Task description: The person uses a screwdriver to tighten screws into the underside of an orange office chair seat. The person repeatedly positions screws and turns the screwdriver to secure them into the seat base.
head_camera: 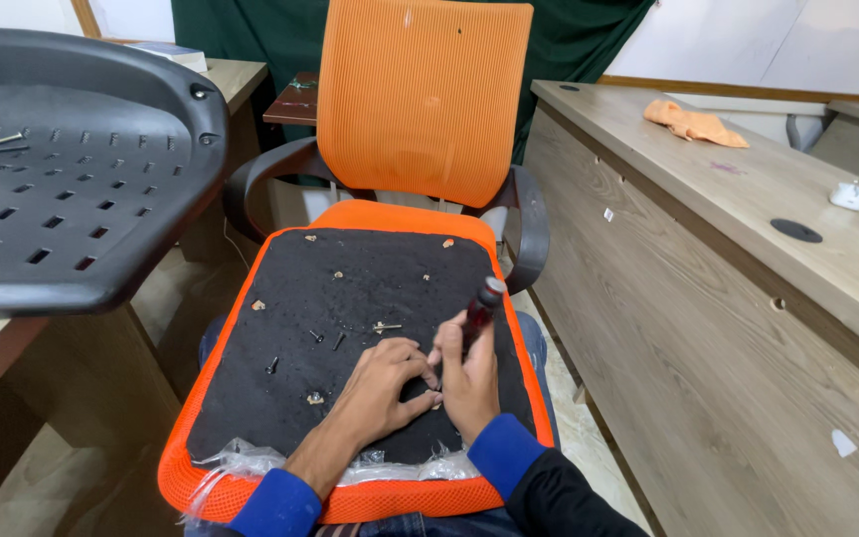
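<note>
Two hands in blue cuffs work close together near the front edge of an upturned orange seat cushion (360,502), whose black underside faces up across the person's lap. The right hand (467,378) is closed around a screwdriver (479,310) with a dark red and black handle, held nearly upright with its tip pointing down at the black panel. The left hand (382,386) lies just beside it, fingers curled narrow and pinched right at the screwdriver's tip; whatever small part they hold is hidden. Crumpled clear plastic wrap (251,459) bunches along the cushion's near edge.

Several loose screws (386,326) and small fittings are scattered over the black panel ahead of the hands, well apart from one another.

Beyond the cushion stands an orange mesh chair back (420,94) with curved black armrests (251,184). To the left, a black perforated plastic seat shell (62,169) rests on a wooden surface, with a few bolts (2,141) lying on it. To the right runs a long wooden surface (708,199), carrying an orange cloth (696,123) at its far end and a white plug adapter (852,193).
</note>
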